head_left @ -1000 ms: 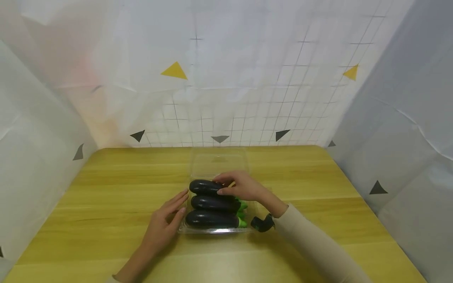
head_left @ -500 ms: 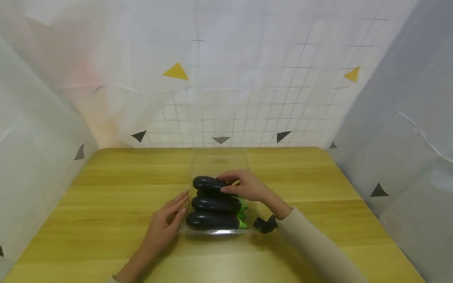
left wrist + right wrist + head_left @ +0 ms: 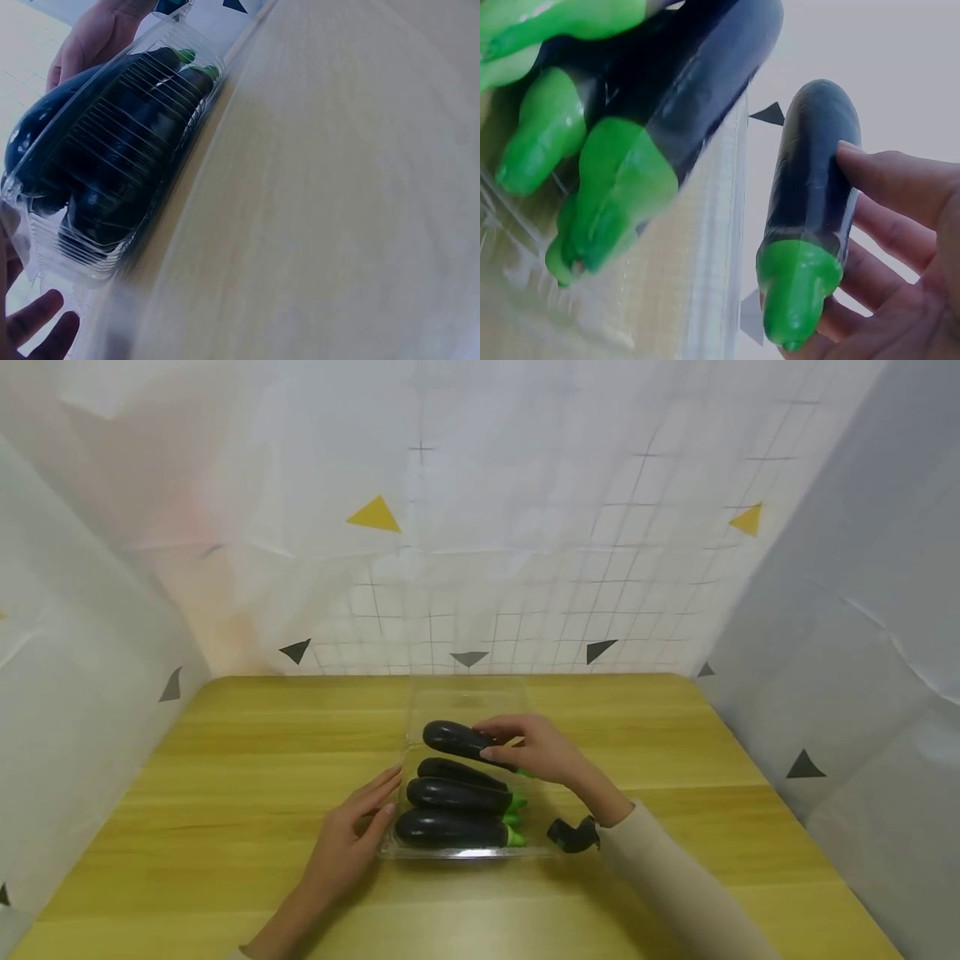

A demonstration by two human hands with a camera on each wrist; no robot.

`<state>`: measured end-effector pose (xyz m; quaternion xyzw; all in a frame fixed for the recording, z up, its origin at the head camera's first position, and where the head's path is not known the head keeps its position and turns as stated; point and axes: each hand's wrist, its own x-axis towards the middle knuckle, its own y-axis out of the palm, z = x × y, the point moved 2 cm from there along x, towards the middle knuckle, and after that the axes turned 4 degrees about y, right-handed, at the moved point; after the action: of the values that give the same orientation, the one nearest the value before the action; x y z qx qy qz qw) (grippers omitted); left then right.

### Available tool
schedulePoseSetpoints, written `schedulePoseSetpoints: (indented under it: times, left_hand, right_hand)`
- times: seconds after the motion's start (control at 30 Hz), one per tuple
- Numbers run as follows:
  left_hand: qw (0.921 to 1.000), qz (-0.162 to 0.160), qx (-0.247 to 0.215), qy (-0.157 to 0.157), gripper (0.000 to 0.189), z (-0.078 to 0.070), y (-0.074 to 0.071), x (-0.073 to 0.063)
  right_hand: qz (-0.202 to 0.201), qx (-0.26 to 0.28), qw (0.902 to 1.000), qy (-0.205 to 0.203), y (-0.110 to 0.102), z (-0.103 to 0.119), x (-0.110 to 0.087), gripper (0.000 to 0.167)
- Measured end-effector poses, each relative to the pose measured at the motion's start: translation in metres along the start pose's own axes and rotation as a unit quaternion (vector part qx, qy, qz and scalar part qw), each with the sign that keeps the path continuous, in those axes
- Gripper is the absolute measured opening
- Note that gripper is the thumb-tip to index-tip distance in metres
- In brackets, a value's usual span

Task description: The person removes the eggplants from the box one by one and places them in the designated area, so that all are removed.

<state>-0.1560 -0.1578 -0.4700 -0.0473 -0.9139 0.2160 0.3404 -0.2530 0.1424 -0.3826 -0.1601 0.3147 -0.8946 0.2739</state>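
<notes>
My right hand [image 3: 543, 752] pinches an eggplant [image 3: 452, 737] between thumb and fingers, over the back edge of a clear plastic clamshell box [image 3: 468, 853]. In the right wrist view the held eggplant [image 3: 814, 172] stands apart from the box, green cap downward. Several more dark eggplants [image 3: 450, 828] lie side by side in the box, green stems to the right. Straight-fingered, my left hand [image 3: 345, 837] rests at the box's left side. Its fingers [image 3: 37, 319] show near the box's end in the left wrist view.
Behind the box lies its clear lid [image 3: 467, 702], folded open on the wooden table [image 3: 262, 760]. Pale sheeting [image 3: 525, 527] with triangle marks stands behind the table and along both sides. A dark curved object [image 3: 573, 836] sits beside the right wrist.
My right hand has lifted the rear eggplant up and moved it back and right, uncovering another eggplant beneath. The dark object shifted right with the wrist. My left hand stayed put.
</notes>
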Motion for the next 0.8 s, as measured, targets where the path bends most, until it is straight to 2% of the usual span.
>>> schedulePoseSetpoints:
  times: [0.27, 0.47, 0.8]
  left_hand:
    - [0.9999, 0.001, 0.006, 0.012, 0.04, 0.0, 0.0, -0.001]
    - [0.9999, 0.003, 0.012, 0.006, 0.04, -0.002, -0.001, -0.001]
    - [0.9998, 0.002, 0.02, 0.006, 0.041, -0.003, -0.001, 0.0]
  right_hand:
    - [-0.027, 0.02, 0.9992, 0.021, -0.014, -0.002, -0.01, 0.043]
    - [-0.042, 0.028, 0.9984, 0.026, -0.026, -0.004, -0.016, 0.044]
    - [-0.079, 0.015, 0.996, 0.038, -0.041, -0.016, -0.026, 0.043]
